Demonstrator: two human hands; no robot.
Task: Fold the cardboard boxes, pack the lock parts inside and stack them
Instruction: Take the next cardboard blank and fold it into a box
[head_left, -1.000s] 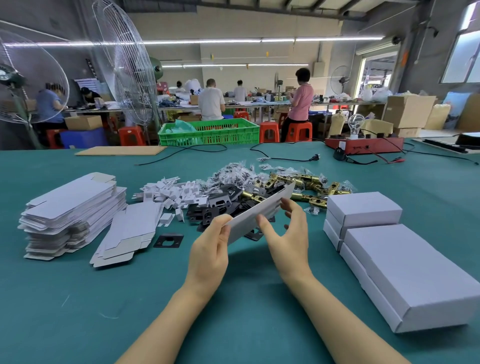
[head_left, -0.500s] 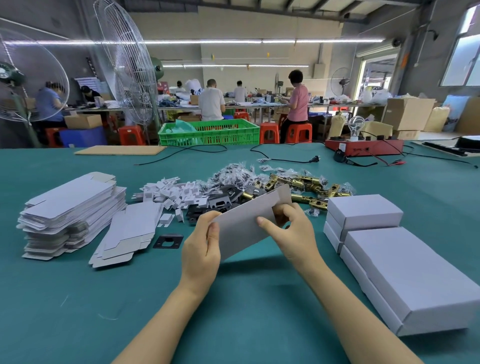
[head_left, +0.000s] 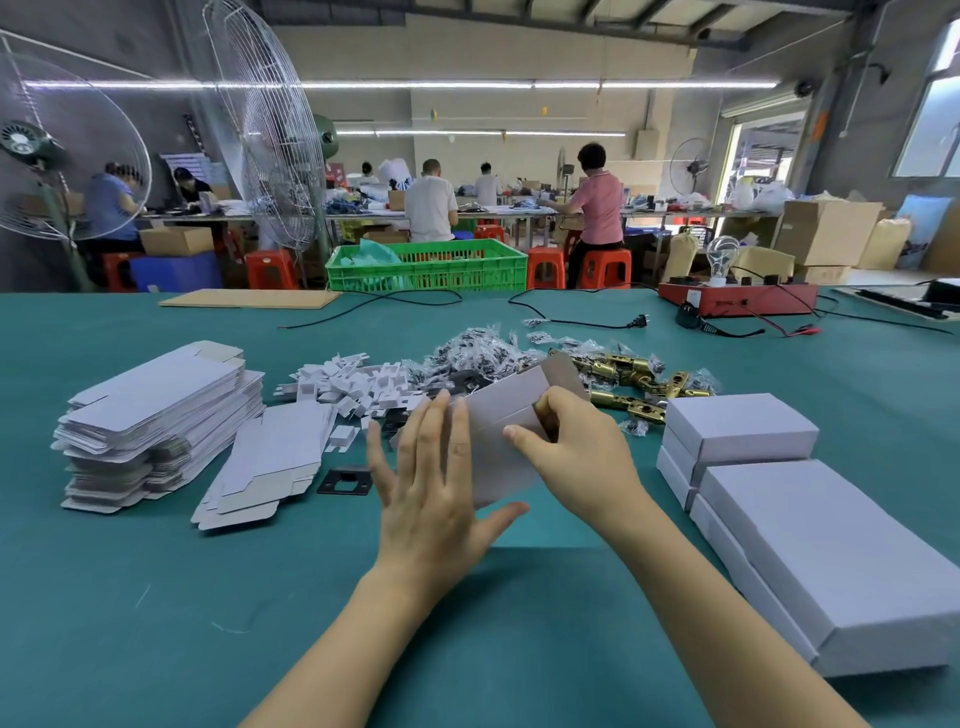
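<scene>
Box blank (head_left: 506, 415) held above table (head_left: 156, 597) mid, btwn both hands: L hand (head_left: 434, 483) flat, fingers straight against its left face; R hand (head_left: 576, 457) pinches its right end.

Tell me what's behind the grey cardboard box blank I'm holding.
Behind the grey cardboard box blank lie black metal plates, bagged screws and brass latch bolts. Whatever sits directly behind the cardboard is covered.

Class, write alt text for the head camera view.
Two bare hands work a flat cardboard box blank over a green table: right hand pinches it, left hand open against it, with lock parts behind.
</scene>
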